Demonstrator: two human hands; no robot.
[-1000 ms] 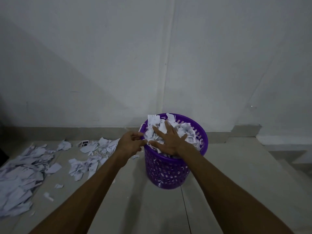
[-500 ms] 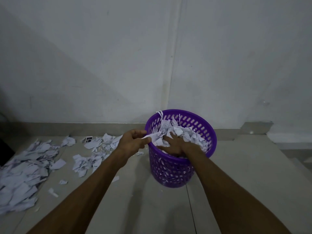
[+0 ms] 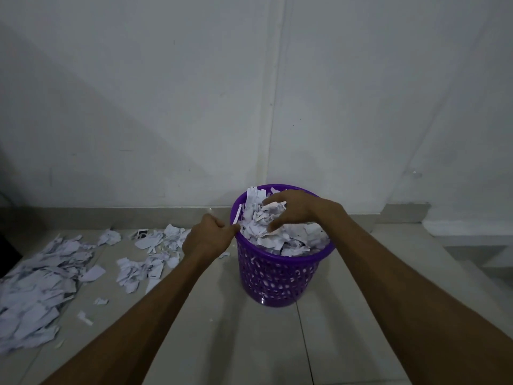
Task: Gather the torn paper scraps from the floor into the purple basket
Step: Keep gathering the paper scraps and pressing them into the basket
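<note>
The purple basket [image 3: 277,279] stands on the tiled floor near the wall, filled to the rim with white torn paper scraps [image 3: 288,238]. My left hand [image 3: 206,237] grips the basket's left rim with curled fingers. Above the heap inside the basket, my right hand [image 3: 291,208] has its fingers curled around a bunch of scraps. More torn paper scraps lie on the floor to the left: a big pile [image 3: 39,287] at the far left and a smaller scatter [image 3: 147,257] closer to the basket.
A white wall [image 3: 249,93] rises right behind the basket, with a grey skirting strip [image 3: 111,216] along its foot. A raised step [image 3: 469,237] sits at the right. Bare floor tiles [image 3: 249,343] lie in front of the basket.
My right hand has lifted out of the heap and now clutches a bunch of scraps at the top. My left hand stays at the left rim. The view has shifted slightly.
</note>
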